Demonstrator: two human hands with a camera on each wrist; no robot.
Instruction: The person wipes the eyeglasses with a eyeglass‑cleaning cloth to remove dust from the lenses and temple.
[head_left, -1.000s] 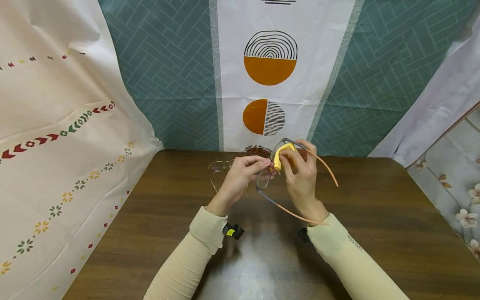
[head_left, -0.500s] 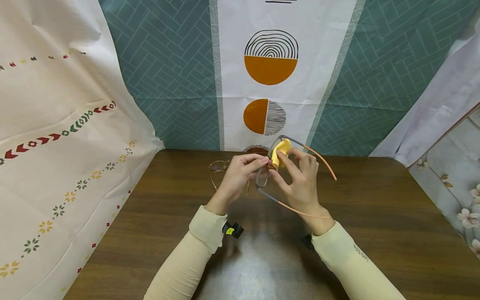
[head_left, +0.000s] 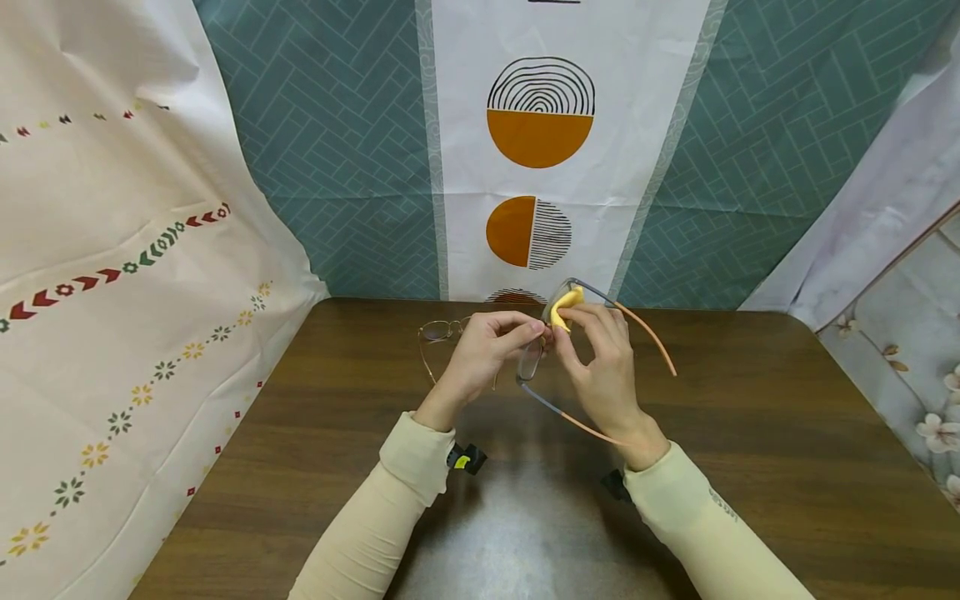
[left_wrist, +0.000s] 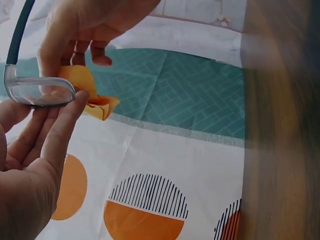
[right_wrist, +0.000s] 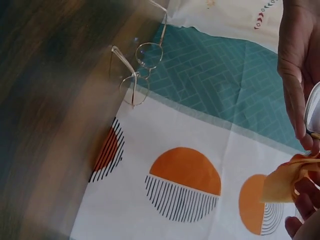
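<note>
Held above the far part of the table is a pair of eyeglasses with a grey frame and orange-tipped temples, both unfolded toward the person. My left hand pinches the frame near its middle between thumb and fingers. A yellow cloth is in my right hand, whose fingers and thumb pinch it over the farther lens, mostly covering that lens. In the left wrist view the nearer lens shows uncovered above the left fingers, and a loose fold of the cloth sticks out past them.
A second pair of glasses, thin and gold-rimmed, lies unfolded on the wooden table behind the left hand, partly hidden by it. A patterned cloth backdrop rises at the table's far edge, with a cream curtain at left.
The right hand's fingers spread with the cloth raised half a second ago, then closed in on the lens again. The eyeglasses tilted slightly up and back down; the left hand kept its hold.
</note>
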